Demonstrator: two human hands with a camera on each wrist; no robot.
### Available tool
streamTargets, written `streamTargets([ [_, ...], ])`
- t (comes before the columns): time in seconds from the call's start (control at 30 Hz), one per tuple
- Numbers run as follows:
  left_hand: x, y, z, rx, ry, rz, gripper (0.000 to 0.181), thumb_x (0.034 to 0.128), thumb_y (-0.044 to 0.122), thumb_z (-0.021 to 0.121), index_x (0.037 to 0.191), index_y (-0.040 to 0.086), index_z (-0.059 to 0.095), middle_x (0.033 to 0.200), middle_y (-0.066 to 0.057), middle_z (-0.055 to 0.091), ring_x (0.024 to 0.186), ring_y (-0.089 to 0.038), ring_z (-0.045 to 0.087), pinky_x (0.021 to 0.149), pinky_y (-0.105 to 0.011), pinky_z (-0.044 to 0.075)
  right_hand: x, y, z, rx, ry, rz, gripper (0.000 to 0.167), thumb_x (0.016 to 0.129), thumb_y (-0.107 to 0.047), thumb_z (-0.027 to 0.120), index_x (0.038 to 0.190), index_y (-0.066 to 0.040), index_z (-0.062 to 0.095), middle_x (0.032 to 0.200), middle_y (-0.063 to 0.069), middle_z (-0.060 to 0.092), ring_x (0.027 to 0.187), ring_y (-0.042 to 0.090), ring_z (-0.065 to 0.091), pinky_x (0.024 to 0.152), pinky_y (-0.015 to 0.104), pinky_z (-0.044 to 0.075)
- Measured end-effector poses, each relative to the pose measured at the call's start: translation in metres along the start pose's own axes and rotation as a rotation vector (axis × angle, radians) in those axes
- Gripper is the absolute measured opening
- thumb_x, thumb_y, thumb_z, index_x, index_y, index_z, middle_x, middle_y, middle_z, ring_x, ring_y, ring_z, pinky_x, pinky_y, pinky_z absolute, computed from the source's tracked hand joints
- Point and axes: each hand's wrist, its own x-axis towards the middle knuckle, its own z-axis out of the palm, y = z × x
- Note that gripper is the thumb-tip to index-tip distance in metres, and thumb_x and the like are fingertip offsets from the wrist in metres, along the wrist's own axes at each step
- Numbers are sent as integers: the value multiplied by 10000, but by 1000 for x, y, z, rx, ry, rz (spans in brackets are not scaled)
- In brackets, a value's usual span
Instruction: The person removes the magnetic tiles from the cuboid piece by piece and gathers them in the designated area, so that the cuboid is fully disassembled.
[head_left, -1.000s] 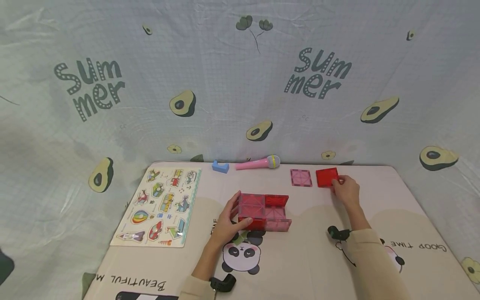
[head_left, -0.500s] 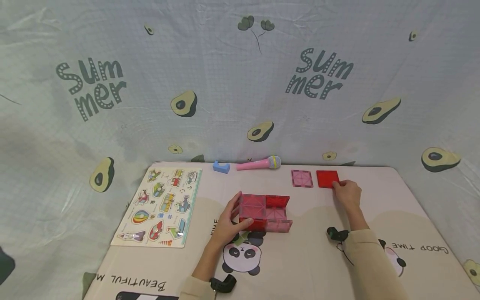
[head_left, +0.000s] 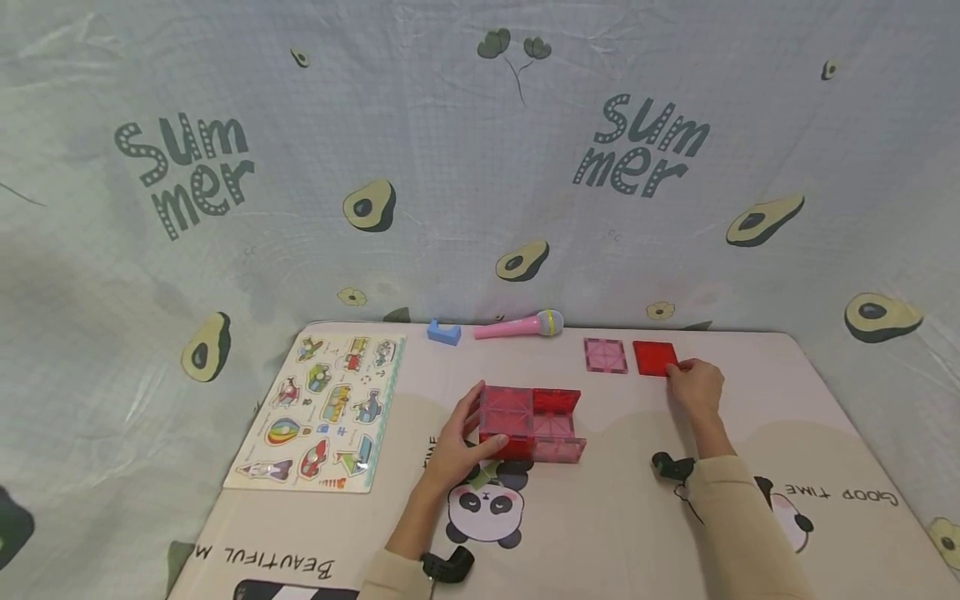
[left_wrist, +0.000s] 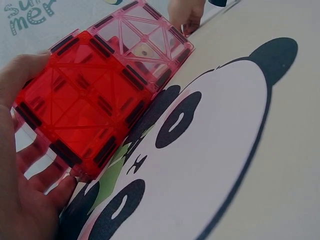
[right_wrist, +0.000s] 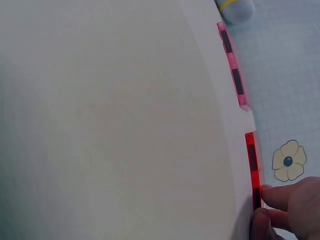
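My left hand (head_left: 453,450) grips the left end of a box built from red and pink magnetic tiles (head_left: 506,410), thumb on the near side and fingers round the far left. In the left wrist view, a red wall of the magnetic-tile box (left_wrist: 82,97) faces me beside a pink tile. The box's right half is uncovered at the top. Farther right, my right hand (head_left: 697,387) pinches a red magnetic tile (head_left: 654,358) at its near right corner. The right wrist view has thumb and fingertip at the edge of that red magnetic tile (right_wrist: 253,160).
A pink magnetic tile (head_left: 605,356) lies just left of the red one. Along the back edge are a pink toy microphone (head_left: 517,326) and a blue block (head_left: 444,333). A picture puzzle board (head_left: 318,412) occupies the table's left side. A printed cloth (head_left: 450,167) hangs behind.
The red magnetic tile has turned slightly and its left side now sits a little lower, while the right hand stays at its corner. The left hand and the box hold still.
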Motion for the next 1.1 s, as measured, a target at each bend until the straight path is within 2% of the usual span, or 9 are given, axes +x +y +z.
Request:
streamTargets([
  [0.2, 0, 1, 0, -5, -2, 11, 891, 856, 309, 747, 1595, 192, 263, 1620, -30, 356, 1481, -326, 380, 1169, -509, 397, 3, 2, 3, -23, 26, -30, 406, 1006, -177, 509, 1186, 172, 611, 1151, 362, 637, 1065, 483, 573, 927, 571, 513],
  [0.37, 1, -1, 0, -3, 0, 8, 894, 856, 309, 751, 1596, 197, 262, 1618, -7, 359, 1491, -291, 369, 1185, -484, 381, 2, 2, 3, -7, 26, -17, 427, 1011, -190, 487, 1203, 176, 593, 1157, 364, 623, 1066, 474, 565, 929, 565, 515],
  [0.63, 0, 1, -1, -1, -5, 3, 891, 862, 305, 746, 1597, 196, 255, 1622, -2, 350, 1494, -290, 362, 1182, -477, 388, -2, -8, -6, 44, 12, 21, 518, 1015, -238, 438, 1343, 160, 485, 1259, 347, 541, 1122, 449, 517, 1012, 562, 510],
  [0.73, 0, 1, -1, -1, -5, 11, 889, 863, 297, 744, 1597, 187, 255, 1620, -9, 353, 1488, -300, 371, 1176, -485, 396, -4, -12, -9, 55, 29, -10, 526, 1016, -263, 459, 1356, 138, 490, 1240, 332, 557, 1060, 422, 540, 940, 524, 558],
  [0.8, 0, 1, -1, -1, -6, 16, 888, 864, 295, 743, 1597, 182, 254, 1620, -9, 353, 1489, -298, 367, 1179, -486, 391, -5, -15, -12, 64, 42, -38, 527, 1013, -277, 473, 1352, 125, 504, 1213, 318, 573, 1024, 403, 550, 854, 458, 581],
  [0.87, 0, 0, -1, 0, -6, 19, 890, 862, 295, 744, 1597, 181, 255, 1619, -7, 355, 1490, -293, 367, 1181, -485, 387, -6, -17, -15, 63, 49, -65, 532, 1009, -294, 485, 1348, 116, 516, 1192, 304, 582, 1002, 389, 551, 759, 375, 565],
  [0.97, 1, 0, -1, 2, -4, 18, 893, 858, 303, 746, 1596, 182, 258, 1617, -7, 359, 1491, -288, 367, 1185, -483, 382, -9, -22, -18, 59, 47, -85, 543, 1003, -313, 494, 1357, 98, 517, 1201, 289, 580, 1015, 381, 542, 712, 311, 520],
  [1.1, 1, -1, -1, 9, -2, 13, 897, 853, 317, 749, 1595, 187, 262, 1614, -19, 366, 1485, -303, 377, 1176, -494, 390, -18, -28, -22, 68, 30, -93, 555, 1005, -322, 503, 1394, 75, 492, 1267, 290, 566, 1073, 394, 544, 841, 430, 582],
])
